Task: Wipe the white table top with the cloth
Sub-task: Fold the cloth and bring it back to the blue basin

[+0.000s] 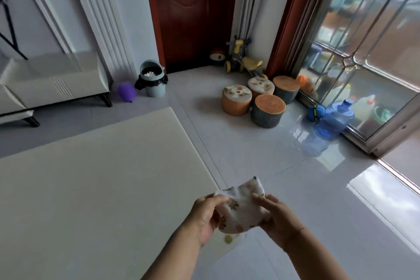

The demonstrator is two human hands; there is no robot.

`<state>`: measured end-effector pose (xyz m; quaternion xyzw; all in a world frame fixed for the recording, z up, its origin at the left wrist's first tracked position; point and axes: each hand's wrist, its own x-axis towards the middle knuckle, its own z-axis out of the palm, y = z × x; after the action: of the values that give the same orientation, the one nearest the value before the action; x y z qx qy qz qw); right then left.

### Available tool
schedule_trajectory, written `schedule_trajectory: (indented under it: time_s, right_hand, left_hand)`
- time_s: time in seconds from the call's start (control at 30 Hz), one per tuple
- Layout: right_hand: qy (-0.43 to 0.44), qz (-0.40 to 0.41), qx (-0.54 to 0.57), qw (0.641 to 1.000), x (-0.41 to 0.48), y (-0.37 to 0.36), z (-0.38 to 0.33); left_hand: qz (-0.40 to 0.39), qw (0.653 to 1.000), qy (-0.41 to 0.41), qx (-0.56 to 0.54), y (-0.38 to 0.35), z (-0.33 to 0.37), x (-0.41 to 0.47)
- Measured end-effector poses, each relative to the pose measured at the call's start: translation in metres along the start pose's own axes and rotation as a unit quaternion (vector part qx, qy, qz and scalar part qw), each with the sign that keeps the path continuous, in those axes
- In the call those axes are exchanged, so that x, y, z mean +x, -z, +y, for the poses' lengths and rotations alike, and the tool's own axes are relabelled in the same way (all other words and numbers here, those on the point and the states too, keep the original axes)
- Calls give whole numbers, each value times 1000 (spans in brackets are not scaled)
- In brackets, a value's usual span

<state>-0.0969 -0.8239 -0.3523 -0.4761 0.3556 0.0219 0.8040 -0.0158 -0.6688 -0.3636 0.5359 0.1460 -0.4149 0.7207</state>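
Both hands grip the cloth [241, 209] between them. The left hand [204, 213] curls round its left side, and the right hand [276, 213] pinches its right side with fingers laid over the top. The cloth is white with small brown and orange printed figures. It is bunched and crumpled, with one corner standing up beyond the fingers. It is held over the right edge of the white table top [91, 188]; whether it touches the surface cannot be told. Just below the grip lies a small yellowish spot [228, 239].

Left of the grip and beyond it the table top spreads wide and smooth. Its long edge runs from under the hands away to a far corner. To the right is glossy tiled floor [295, 166].

Farther out, beyond the grip and to its right, four round stools [268, 110] cluster together. Near them a blue water bottle [334, 118] and a blue ball [316, 112] lie against the window [363, 41]. Past the table's far corner stand a bin [153, 79], a purple balloon [127, 92] and a pale sofa [56, 79]. A tricycle [243, 59] is beside the dark red door [193, 11].
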Motion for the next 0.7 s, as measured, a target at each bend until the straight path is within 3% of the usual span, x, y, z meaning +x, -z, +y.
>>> schedule_trajectory:
  time_s: [0.37,0.57,0.7]
  right_hand:
    - [179,-21,-52,982,-154,-27,-184]
    - [257,-20,-103,961,-230,-7,-224]
    - [280,26,-81,956,-263,13,-227]
  left_hand:
    - [-14,968,-235,85,-131,135,-149]
    - [-109,935,-276,193,-168,153,-214]
    - [-122,923,-289,223,-193,149,-238]
